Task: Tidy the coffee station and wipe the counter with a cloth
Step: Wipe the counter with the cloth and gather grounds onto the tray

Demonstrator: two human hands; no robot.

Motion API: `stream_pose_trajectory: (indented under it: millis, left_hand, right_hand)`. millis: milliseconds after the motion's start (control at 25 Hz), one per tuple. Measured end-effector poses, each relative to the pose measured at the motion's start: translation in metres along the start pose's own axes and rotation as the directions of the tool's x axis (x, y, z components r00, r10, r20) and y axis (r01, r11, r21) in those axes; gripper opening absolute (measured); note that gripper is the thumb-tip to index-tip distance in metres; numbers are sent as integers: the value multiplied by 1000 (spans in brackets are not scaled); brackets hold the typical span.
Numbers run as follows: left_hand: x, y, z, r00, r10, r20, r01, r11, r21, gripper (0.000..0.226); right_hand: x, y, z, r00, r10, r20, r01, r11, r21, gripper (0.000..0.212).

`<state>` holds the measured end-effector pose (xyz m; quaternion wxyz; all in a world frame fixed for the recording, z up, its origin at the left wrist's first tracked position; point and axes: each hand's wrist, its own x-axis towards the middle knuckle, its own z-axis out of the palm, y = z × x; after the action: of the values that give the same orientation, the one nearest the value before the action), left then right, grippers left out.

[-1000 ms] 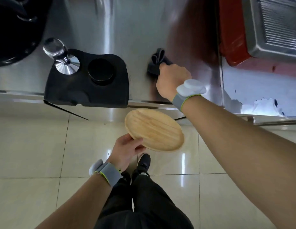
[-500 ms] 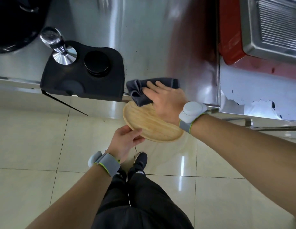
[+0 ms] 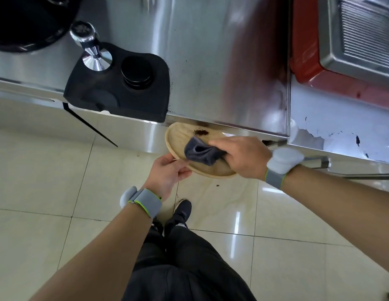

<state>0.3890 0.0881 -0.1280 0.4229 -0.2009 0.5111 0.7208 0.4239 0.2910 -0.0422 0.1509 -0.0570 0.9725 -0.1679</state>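
Note:
My left hand point(image 3: 167, 173) grips the near rim of a round wooden plate point(image 3: 178, 136), held just under the front edge of the steel counter point(image 3: 211, 61). A small heap of dark coffee grounds point(image 3: 201, 132) lies on the plate's far side. My right hand point(image 3: 243, 156) is closed on a bunched dark grey cloth point(image 3: 200, 151) that rests on the plate. A few dark specks dot the counter beside the black tamping mat point(image 3: 117, 94).
A steel tamper point(image 3: 92, 52) and a black round puck point(image 3: 136, 71) stand on the mat. A black vessel point(image 3: 26, 22) sits at the far left, a red machine with a metal grille point(image 3: 345, 40) at the right. Grounds speck the tiled floor point(image 3: 217, 185).
My right hand dragged the cloth across the counter toward me and off its edge onto the plate. Coffee grounds now lie on the plate, which my left hand raised to the counter edge.

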Motion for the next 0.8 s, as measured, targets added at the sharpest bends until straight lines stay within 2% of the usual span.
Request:
stream_pose_trajectory:
  millis: [80,200,360,600,680,800]
  left_hand:
    - [-6,-2,-5,1000,-2,13,2,1000,12,11]
    - [-18,-7,-6,1000,-18,12,17,999,38,21]
    - [-42,-12,2,1000,-27,-2,27,1000,6,17]
    - [-65,18,28,1000,26,-12,-27,996,-86,15]
    - [-67,36,38,998,43,-45,-47,995,-84,15]
    - [-73,58,51,992,85,-89,-92,993,-77,11]
  right_hand:
    - [-14,7,-6,993,114,-28,-108,979,171,40]
    - [-25,18,-23,969,229,-97,-178,911,372,35]
    - [-39,20,-44,920,381,-93,-285,812,509,23]
    - [-46,6,-95,907,363,-213,-203,821,534,16]
    - [-45,-1,-109,901,332,-279,-184,876,446,19]
    - [-37,-22,-117,918,182,-352,-108,969,222,34]
